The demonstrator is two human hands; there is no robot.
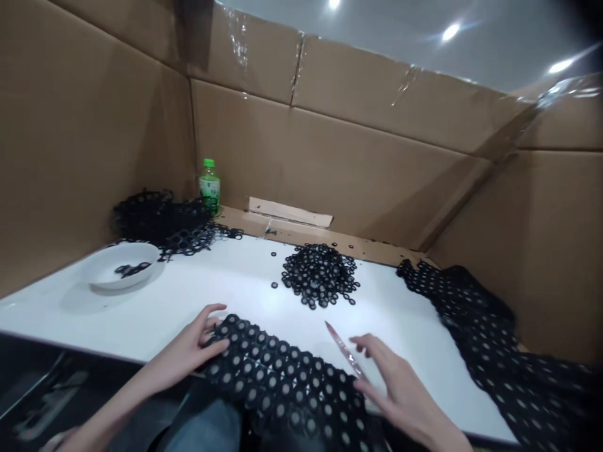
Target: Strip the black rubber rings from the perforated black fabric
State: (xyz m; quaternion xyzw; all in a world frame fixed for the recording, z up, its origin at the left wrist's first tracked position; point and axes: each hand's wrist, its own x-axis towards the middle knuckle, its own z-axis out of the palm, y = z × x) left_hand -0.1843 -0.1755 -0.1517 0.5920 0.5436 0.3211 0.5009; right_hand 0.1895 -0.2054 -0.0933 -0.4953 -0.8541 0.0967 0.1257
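A black sheet of linked rings with pale round centres (282, 376) hangs over the table's front edge towards my lap. My left hand (200, 339) grips its left corner, thumb on top and index finger stretched out; the other fingertips are partly hidden. My right hand (396, 383) is by the sheet's right end, thumb and fingers apart. A slender pointed tool, pinkish and shiny (346, 351), lies between that thumb and the fingers, its tip pointing away from me. Whether the thumb touches it I cannot tell. Beyond is a pile of loose black-rimmed discs (320, 273).
A white bowl (101, 267) with a few black pieces stands at the left. Behind it are a tangled black heap (160, 216) and a green-capped bottle (210, 182). More dotted black sheet (480, 339) covers the right side. Cardboard walls (339, 157) surround the white table (188, 282).
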